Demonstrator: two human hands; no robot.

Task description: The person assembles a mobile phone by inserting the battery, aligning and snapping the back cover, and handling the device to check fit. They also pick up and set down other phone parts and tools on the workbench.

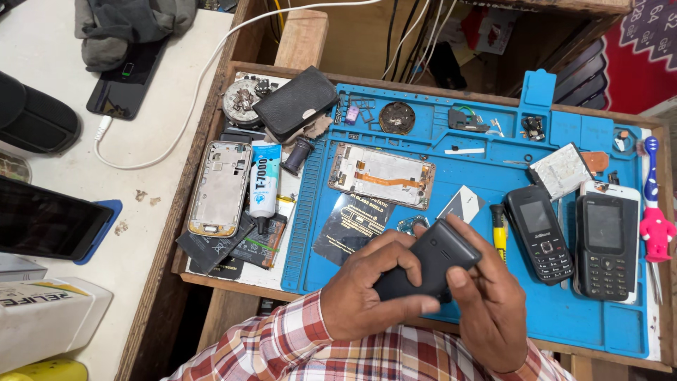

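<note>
Two dark-screened keypad phones (572, 236) right; white glue tube (265, 182) left.

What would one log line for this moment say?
left hand: grips black phone | right hand: grips same phone | below: blue mat

A shallow wooden tray-top bench (211, 152) carries a blue repair mat (486, 169), with a white table (63, 162) beside it. On the mat lie an opened phone chassis with an orange ribbon cable (381, 175), a dark anti-static sleeve (350, 224), two black keypad phones (540, 235) (606, 246) and a yellow-handled screwdriver (499, 234). Left of the mat rest a silver phone frame (219, 188), a white glue tube (264, 185) and a black pouch (295, 103). A charging smartphone (125, 83) lies on the white table.
</note>
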